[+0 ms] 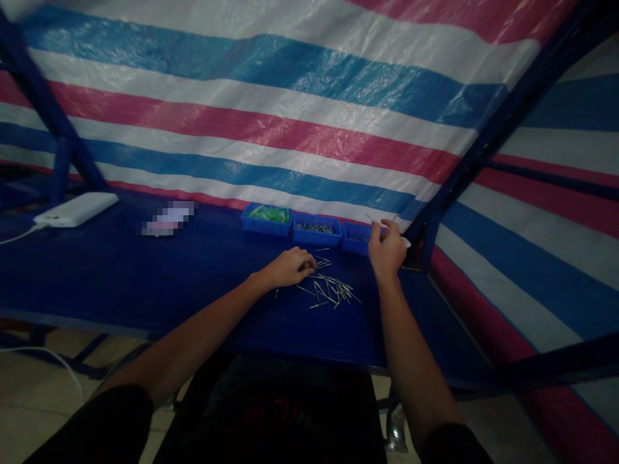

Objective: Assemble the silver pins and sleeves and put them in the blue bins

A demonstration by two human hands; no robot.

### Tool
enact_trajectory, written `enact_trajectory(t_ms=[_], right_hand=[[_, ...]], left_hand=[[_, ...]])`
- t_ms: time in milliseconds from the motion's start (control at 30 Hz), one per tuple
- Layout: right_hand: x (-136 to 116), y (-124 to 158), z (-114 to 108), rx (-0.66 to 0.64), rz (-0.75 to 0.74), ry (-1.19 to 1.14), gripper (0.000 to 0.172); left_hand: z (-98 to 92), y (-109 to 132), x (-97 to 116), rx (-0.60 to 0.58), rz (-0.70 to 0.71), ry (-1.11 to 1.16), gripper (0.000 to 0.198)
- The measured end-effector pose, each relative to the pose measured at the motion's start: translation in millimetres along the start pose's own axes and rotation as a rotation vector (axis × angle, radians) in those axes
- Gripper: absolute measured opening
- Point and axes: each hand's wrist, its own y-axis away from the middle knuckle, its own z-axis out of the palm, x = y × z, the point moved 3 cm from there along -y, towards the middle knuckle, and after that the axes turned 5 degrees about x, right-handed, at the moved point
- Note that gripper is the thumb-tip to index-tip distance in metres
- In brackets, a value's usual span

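My right hand [388, 250] is raised at the right bin, thumb and fingers pinched on a thin metal pin whose tip sticks out to the left. My left hand [290, 267] rests low over the table, its fingertips drawn together beside a few loose pins [322, 262]; what they hold, if anything, is hidden. In front of it lies a scattered pile of thin metal pins [333, 290]. Behind stand three blue bins: one with green pieces [265, 227], a middle bin [316, 238] with small metal parts, and a right bin [355, 245] partly covered by my right hand.
On the left of the blue table [203, 277] lie a white power bank [80, 209] with a cable and a blurred-out flat object [168, 219]. A striped plastic sheet [271, 122] hangs behind. Blue frame bars [454, 174] slant up on both sides.
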Motion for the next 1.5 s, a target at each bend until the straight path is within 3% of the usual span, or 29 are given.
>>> enact_trajectory(t_ms=[100, 233, 400, 600, 733, 933, 1033, 1133, 1167, 1233, 1333, 1500], right_hand=[[10.8, 4.3, 11.8, -0.100, 0.076, 0.027, 0.045], [-16.3, 30.9, 20.7, -0.302, -0.119, -0.217, 0.041], [-53.2, 59.7, 22.2, -0.487, -0.348, -0.447, 0.032], [-51.7, 64.3, 29.2, -0.610, -0.430, -0.422, 0.022], [-53.8, 65.7, 28.5, -0.613, -0.468, -0.404, 0.018], [-60.3, 63.9, 15.6, -0.534, -0.554, -0.398, 0.021], [-51.5, 46.4, 6.9, -0.308, -0.498, -0.376, 0.026], [-25.2, 20.3, 4.7, -0.014, -0.264, -0.230, 0.029], [-14.1, 13.1, 7.5, 0.020, -0.173, -0.161, 0.029], [5.9, 4.5, 18.5, -0.065, -0.046, -0.048, 0.033], [19.8, 7.2, 34.0, -0.230, -0.014, 0.012, 0.036], [-6.3, 33.6, 44.5, -0.417, -0.183, -0.192, 0.027]], left_hand=[[6.8, 0.2, 1.4, -0.111, -0.030, -0.066, 0.012], [9.5, -0.1, 4.7, -0.144, -0.089, -0.115, 0.013], [4.6, -1.8, -1.5, -0.023, -0.164, -0.132, 0.018], [-16.5, -4.5, -5.5, 0.176, -0.195, 0.009, 0.022], [-22.0, -3.5, -2.8, 0.257, -0.196, 0.087, 0.018], [-20.7, -2.1, 1.0, 0.282, -0.217, 0.191, 0.019], [-17.2, -2.6, 0.5, 0.269, -0.227, 0.125, 0.020], [-6.1, -5.4, -3.2, 0.167, -0.192, 0.002, 0.020], [-1.3, -6.8, -4.6, 0.122, -0.170, -0.033, 0.019], [7.1, -9.6, -7.2, 0.048, -0.137, -0.097, 0.021], [13.7, -13.3, -9.5, -0.004, -0.142, -0.190, 0.021], [15.6, -13.7, -9.8, -0.010, -0.180, -0.273, 0.017]])
